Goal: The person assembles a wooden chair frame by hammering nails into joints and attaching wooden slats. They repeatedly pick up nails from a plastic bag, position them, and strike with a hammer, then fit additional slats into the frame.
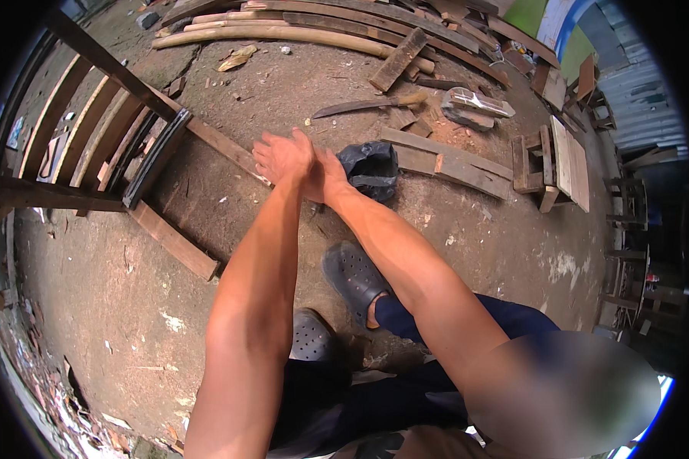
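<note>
My left hand (285, 158) is held out in front of me with its fingers apart and nothing visible in them. Against its wrist side lies my right hand (328, 177), whose fingers are mostly hidden, so what they do does not show. Just right of the hands, a crumpled black plastic bag (370, 170) rests on the ground with its mouth gaping. A slatted wooden chair-like frame (150, 157) lies at the left, and one of its legs (220, 147) reaches toward my left hand. Whether the hands touch that leg is unclear.
Beyond the hands lies a machete (367, 105) with a wooden handle. Boards (467, 170) lie right of the bag, near a small wooden stool (547, 164). A wrapped plane-like tool (473, 107) sits farther off. Long planks and poles (283, 32) are piled at the back.
</note>
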Available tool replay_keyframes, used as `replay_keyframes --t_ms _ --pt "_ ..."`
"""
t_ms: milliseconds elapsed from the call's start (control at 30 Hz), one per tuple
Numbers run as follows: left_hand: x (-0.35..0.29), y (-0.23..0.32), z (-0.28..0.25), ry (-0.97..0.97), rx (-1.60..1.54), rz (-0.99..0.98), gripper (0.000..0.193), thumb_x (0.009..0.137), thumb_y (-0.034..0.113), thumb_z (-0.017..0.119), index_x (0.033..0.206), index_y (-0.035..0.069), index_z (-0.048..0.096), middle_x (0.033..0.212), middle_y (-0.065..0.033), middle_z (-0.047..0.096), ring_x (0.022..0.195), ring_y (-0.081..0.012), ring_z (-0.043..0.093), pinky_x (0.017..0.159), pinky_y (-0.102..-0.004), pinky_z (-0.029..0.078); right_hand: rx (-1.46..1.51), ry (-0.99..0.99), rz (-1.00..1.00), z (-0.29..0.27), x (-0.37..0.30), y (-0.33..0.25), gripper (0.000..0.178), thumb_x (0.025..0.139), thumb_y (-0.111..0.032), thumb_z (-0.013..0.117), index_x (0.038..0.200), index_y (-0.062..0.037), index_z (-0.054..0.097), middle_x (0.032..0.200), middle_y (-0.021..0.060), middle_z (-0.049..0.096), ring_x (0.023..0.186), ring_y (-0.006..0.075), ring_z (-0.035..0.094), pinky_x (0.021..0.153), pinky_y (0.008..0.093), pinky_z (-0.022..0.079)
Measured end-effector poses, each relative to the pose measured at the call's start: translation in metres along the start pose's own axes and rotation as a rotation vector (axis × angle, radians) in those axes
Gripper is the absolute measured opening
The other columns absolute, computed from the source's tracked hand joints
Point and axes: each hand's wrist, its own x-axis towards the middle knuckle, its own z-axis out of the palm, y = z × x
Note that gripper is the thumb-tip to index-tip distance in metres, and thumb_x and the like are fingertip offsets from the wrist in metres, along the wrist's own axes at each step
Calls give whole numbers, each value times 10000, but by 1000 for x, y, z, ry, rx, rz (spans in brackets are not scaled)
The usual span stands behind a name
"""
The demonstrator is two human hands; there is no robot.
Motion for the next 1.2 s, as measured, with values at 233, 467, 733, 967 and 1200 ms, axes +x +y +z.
replay_keyframes --t_ms 233,467,733,967,1200 --pt "-38 74 65 -377 175 395 694 899 457 591 1399 4 430 1445 -237 457 1360 -368 429 1090 -498 371 -6 188 184 -92 -122 96 445 891 -379 638 1179 -41 632 1187 118 581 1191 284 493 1024 415 378" --pt "-54 91 78 -525 783 1028 640 910 493 587 1393 88 478 1400 -164 543 1289 -339 530 1037 -483 440 -144 -483 730 -197 -182 192 494 927 -377 604 1313 -69 596 1379 155 570 1307 310 508 1064 448 418" --pt "-21 79 53 -515 630 869 663 950 537 511 1423 77 453 1406 -197 529 1325 -350 496 1080 -483 419 -10 -339 592 -167 -111 228 484 908 -343 596 1311 -76 594 1312 201 609 1231 373 565 1042 472 448" --pt "70 41 42 -425 580 625 671 951 543 509 1366 16 488 1295 -254 596 1176 -408 597 988 -491 487 19 -427 305 -125 -18 270 442 907 -295 578 1267 -40 598 1267 239 621 1195 400 579 1016 470 460" --pt "120 22 20 -272 621 593 632 940 514 546 1360 43 502 1211 -239 638 1130 -392 622 947 -479 505 -65 -423 321 -133 21 319 424 874 -160 534 1274 -27 585 1300 218 608 1223 388 567 996 459 485"
